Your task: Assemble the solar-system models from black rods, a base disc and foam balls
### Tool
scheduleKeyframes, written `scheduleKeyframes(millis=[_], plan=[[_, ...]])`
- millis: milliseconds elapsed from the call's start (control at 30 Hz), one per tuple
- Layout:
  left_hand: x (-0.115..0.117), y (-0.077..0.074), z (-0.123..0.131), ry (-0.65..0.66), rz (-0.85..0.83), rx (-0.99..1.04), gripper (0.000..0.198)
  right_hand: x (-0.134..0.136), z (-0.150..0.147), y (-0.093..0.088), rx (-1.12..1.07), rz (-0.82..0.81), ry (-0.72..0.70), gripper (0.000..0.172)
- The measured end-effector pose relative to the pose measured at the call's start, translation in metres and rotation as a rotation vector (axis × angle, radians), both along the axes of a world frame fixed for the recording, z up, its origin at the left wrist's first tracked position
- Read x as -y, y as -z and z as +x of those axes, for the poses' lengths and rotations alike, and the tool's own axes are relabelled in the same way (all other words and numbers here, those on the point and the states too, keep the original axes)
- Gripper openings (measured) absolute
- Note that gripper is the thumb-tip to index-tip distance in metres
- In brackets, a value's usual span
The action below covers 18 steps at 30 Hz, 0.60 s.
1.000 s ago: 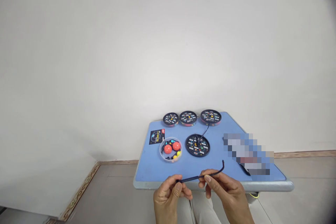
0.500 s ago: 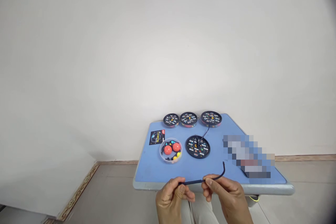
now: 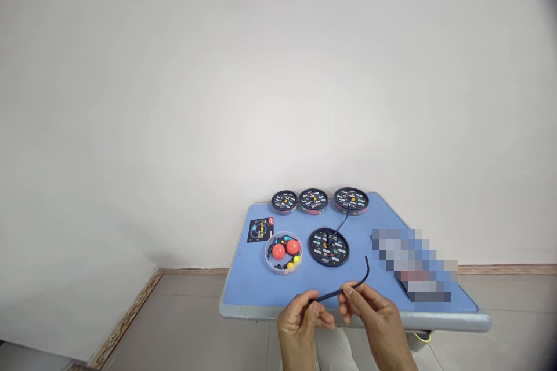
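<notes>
A thin black rod (image 3: 329, 295) with a curved far end is held between both hands above the table's front edge. My left hand (image 3: 302, 319) pinches its left end. My right hand (image 3: 369, 316) grips it further along, and the bent tip sticks up past the fingers. Beyond the hands lies a round black base (image 3: 329, 255) printed with planets; a short post and a curved rod (image 3: 342, 224) rise from its middle. To the left, a clear round tub (image 3: 267, 264) holds two red half-balls, yellow and blue balls and small black parts.
Three round containers with black printed lids (image 3: 285, 201) line the back of the blue table (image 3: 243, 287). A black card (image 3: 256, 231) lies left of the tub. On the right is a blurred-out flat item (image 3: 409, 266). A white wall stands behind.
My left hand has moved right and the rod has tilted, its right side now higher. The hands are closer together, both still on the rod.
</notes>
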State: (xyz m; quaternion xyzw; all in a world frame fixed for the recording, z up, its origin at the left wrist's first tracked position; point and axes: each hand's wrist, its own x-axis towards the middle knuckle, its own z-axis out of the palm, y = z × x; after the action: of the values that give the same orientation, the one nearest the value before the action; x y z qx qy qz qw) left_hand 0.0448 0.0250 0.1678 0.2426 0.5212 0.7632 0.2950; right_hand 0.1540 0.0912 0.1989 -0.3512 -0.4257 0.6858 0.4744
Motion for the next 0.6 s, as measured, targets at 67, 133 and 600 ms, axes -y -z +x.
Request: scheduleKeyframes(millis=[67,133,600], plan=[[-0.009,0.007,-0.001,0.047,-0.003,-0.030,0.039,-0.007,0.001,0.000,0.011,0.015,-0.009,0.034],[-0.018,0.010,-0.002,0.085,-0.005,-0.056,0.039,-0.013,0.001,0.001,0.000,0.021,-0.020,0.034],[-0.077,-0.023,-0.015,0.200,-0.055,-0.377,0.019,-0.047,-0.014,0.011,0.004,0.065,0.066,0.031]])
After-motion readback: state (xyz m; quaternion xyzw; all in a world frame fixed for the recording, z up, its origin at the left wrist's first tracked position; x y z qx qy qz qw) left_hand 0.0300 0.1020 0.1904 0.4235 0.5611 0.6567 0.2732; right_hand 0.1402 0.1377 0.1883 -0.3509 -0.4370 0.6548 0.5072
